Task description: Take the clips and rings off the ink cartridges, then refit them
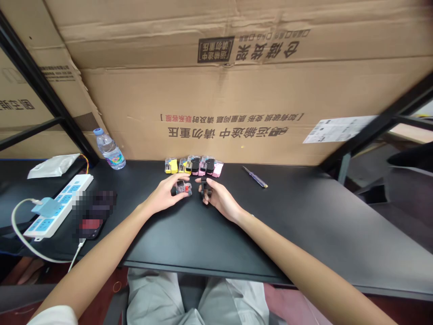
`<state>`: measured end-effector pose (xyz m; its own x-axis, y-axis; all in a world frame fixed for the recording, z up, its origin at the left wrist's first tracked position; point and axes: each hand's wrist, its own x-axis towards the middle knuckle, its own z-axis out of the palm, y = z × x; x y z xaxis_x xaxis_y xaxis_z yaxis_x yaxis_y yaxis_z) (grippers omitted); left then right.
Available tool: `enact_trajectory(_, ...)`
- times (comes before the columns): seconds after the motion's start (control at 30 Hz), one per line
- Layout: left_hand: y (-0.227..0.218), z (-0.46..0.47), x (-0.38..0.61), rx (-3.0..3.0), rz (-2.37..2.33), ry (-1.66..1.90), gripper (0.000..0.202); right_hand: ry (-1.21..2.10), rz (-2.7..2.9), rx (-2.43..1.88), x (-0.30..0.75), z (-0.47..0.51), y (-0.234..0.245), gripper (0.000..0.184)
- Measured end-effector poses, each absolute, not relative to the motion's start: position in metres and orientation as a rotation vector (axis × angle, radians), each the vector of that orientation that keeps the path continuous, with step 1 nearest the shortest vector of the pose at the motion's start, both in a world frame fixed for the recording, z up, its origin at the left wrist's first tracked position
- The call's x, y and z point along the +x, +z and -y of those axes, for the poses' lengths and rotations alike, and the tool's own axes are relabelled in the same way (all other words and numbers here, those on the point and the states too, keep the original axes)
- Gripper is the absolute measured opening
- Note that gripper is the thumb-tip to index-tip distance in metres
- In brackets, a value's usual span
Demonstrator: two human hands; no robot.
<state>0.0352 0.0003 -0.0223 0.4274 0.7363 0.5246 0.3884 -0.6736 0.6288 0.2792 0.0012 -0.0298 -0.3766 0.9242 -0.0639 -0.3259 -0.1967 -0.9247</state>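
Note:
My left hand (pixel 166 195) is closed around a small see-through plastic piece (pixel 184 188) with a red part and a dark part inside; its exact kind I cannot make out. A short gap away, my right hand (pixel 219 197) grips a small black plastic part (pixel 204 186) between thumb and fingers. Both hands are held just above the black table. Just beyond them, a row of small clear-cased items stands against the cardboard, some with yellow parts (pixel 173 166), others with black and pink parts (pixel 209 166).
A purple-handled screwdriver (pixel 256 177) lies to the right. At the left are a water bottle (pixel 110 150), a white power strip (pixel 61 205) with a plugged-in charger (pixel 48 207), a blurred phone (pixel 96 216) on a cable and a white packet (pixel 54 165). Cardboard (pixel 203 95) walls the back of the table (pixel 189 239).

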Motion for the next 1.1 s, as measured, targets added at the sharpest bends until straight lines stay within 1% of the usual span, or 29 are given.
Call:
enact_trajectory(0.07, -0.025, -0.001, 0.034, 2.151, -0.972, 1.074, 0.058, 1.679, 1.184, -0.835, 0.280, -0.002, -0.031, 0.042)
enact_trajectory(0.13, -0.026, -0.002, 0.033, 2.075, -0.990, 1.002, 0.059, 1.596, 1.255, -0.858, 0.281, -0.004, -0.034, 0.042)
enact_trajectory(0.3, -0.022, 0.002, 0.032, 2.077, -1.015, 0.862, 0.061, 1.371, 1.319, -0.932, 0.285, -0.011, -0.038, 0.048)
enact_trajectory(0.37, -0.019, 0.004, 0.032, 2.079, -1.025, 0.836, 0.061, 1.256, 1.342, -0.943, 0.289, -0.011, -0.032, 0.048)
enact_trajectory(0.5, -0.017, 0.006, 0.034, 2.065, -1.022, 0.825, 0.061, 1.047, 1.360, -0.921, 0.296, -0.004, -0.015, 0.043)
enact_trajectory(0.63, -0.020, 0.004, 0.035, 2.004, -0.989, 0.855, 0.064, 1.105, 1.461, -0.887, 0.298, 0.002, -0.009, 0.042)
enact_trajectory(0.83, -0.021, 0.003, 0.036, 1.947, -0.949, 0.867, 0.066, 1.082, 1.490, -0.901, 0.294, 0.001, -0.020, 0.042)
enact_trajectory(1.0, -0.025, 0.004, 0.038, 1.973, -0.958, 0.893, 0.072, 1.241, 1.556, -0.906, 0.285, 0.001, -0.031, 0.047)
enact_trajectory(1.1, -0.025, 0.004, 0.038, 1.976, -0.959, 0.888, 0.072, 1.277, 1.546, -0.902, 0.283, -0.001, -0.035, 0.048)
